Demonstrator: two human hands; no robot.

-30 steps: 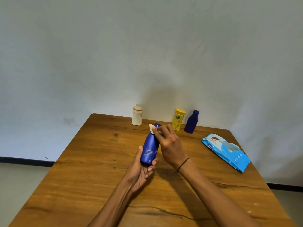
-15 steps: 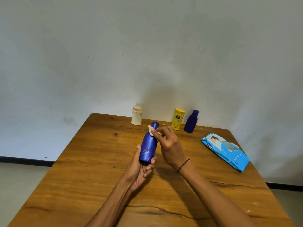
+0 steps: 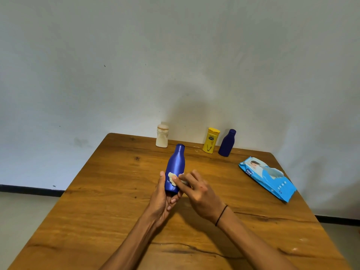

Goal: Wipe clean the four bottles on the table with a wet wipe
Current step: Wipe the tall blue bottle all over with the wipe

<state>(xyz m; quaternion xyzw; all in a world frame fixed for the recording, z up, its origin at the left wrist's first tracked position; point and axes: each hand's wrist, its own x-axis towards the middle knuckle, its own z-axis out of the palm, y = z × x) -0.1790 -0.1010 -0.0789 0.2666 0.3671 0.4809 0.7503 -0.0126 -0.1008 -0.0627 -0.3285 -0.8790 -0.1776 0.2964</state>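
One bottle [image 3: 175,168] is mid-wipe: left hand [image 3: 162,199] grips its base, right hand [image 3: 196,190] pinches the wipe [image 3: 172,178] against it. Three bottles [image 3: 211,140] apparently wait far off.

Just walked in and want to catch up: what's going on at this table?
A person is wiping a blue bottle with a wet wipe. The left hand grips the bottle's base, holding it tilted above the wooden table, while the right hand presses the wipe against its lower body. A white bottle, yellow bottle and dark blue bottle stand at the far edge, the wipes pack to the right.
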